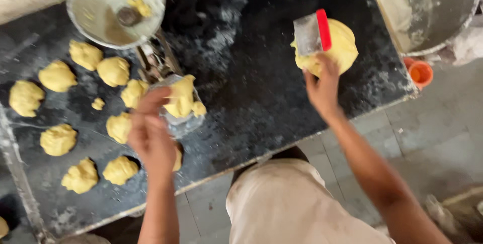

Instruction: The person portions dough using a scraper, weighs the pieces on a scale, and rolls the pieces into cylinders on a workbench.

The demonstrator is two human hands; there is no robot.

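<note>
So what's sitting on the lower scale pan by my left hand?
A yellow dough piece lies on the small scale pan, with a smaller lump beside it. The left hand covers the pan's near edge, so anything there is hidden.

An orange cup [420, 73] and perhaps a metal basin [455, 7] sit right

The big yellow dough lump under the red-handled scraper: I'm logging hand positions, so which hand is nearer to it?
Right. The right hand touches the big yellow dough lump; the left hand is far across the black table, by the small dough pieces.
</note>
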